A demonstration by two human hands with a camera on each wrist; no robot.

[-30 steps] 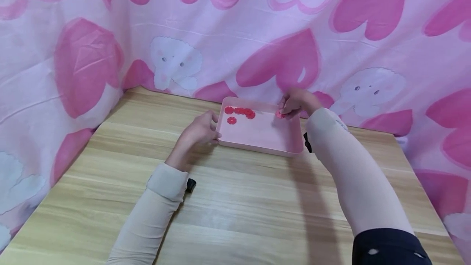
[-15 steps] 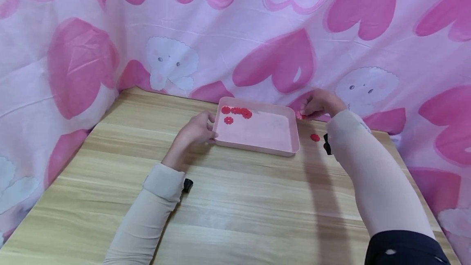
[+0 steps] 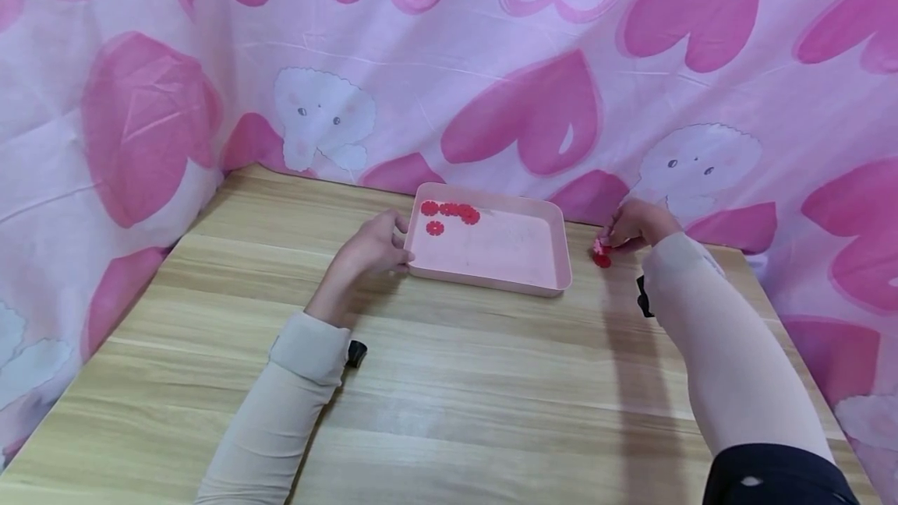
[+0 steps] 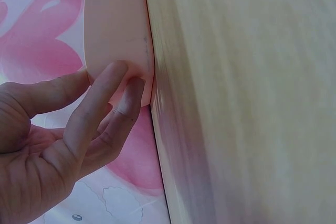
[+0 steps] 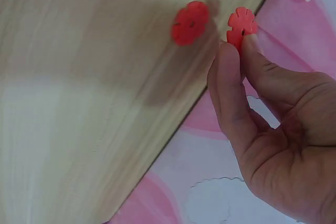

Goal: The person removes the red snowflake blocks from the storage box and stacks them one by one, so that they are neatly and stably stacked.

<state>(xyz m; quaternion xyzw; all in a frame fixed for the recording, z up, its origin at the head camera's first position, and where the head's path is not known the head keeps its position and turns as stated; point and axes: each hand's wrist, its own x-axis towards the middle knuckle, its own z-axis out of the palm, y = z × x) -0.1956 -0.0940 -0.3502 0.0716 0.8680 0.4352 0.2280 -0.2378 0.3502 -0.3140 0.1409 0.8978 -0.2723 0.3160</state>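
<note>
My left hand (image 3: 379, 244) holds the left end of a shallow pink tray (image 3: 484, 283); in the left wrist view its bent fingers (image 4: 121, 114) touch the outer wall (image 4: 118, 30). Several red notched plastic discs (image 3: 435, 228) lie in the tray's left part. To the right of the tray, my right hand (image 3: 637, 224) pinches a lighter red, flower-shaped plastic disc (image 5: 242, 20) between thumb and fingers. A darker red notched disc (image 5: 191, 23) sits on the tabletop just beside it; the two overlap in the head view.
The wooden table (image 3: 421, 411) runs back to a pink and white cloth (image 3: 414, 84) with hearts, hung behind and at the left. Black pieces are fixed at both wrists.
My right hand has left the tray with the lighter red disc, moving right and then down toward the darker disc on the table. The left hand stays at the tray.
</note>
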